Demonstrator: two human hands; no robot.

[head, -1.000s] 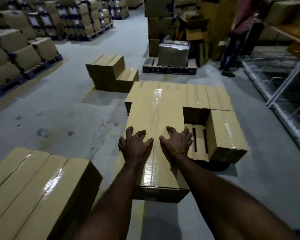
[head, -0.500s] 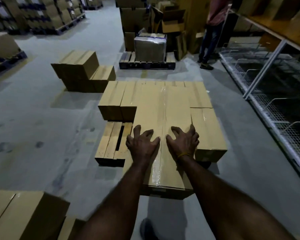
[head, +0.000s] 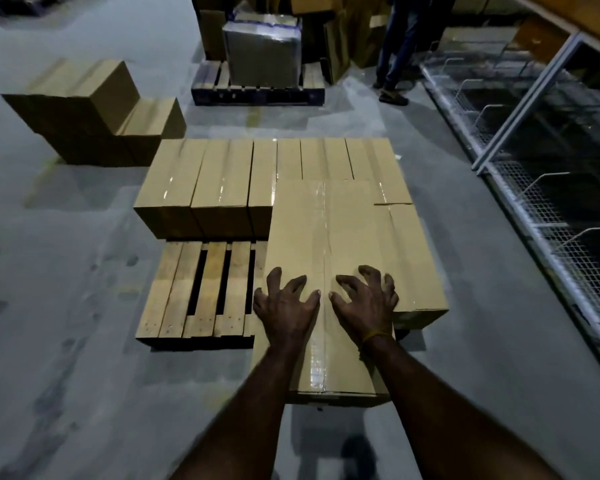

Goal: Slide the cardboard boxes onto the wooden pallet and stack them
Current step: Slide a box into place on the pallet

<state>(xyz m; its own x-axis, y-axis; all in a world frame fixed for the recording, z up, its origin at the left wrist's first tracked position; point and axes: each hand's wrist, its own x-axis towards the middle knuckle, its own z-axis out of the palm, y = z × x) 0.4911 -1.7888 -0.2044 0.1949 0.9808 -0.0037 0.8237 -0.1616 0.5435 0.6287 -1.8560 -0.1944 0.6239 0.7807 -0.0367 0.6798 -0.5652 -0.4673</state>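
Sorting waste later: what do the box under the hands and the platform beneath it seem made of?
The box looks like brown cardboard, matte, with a glossy clear tape strip along its centre seam. The pallet looks like bare, unpainted wood: pale slats with visible grain, gaps and nail marks.

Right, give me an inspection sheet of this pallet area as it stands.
Surface: grey concrete floor, scuffed.
Job's things: wooden pallet, near-left slats bare; row of cardboard boxes across its far side; long box lies on the pallet with its near end overhanging.
Clutter: stepped stack of boxes on the floor, far left.
Grippers: left hand and right hand press on the long box's top, fingers spread.
Cables: nothing seen.
Surroundings: wrapped load on another pallet behind; a person's legs beside it; wire-mesh racking on the right.
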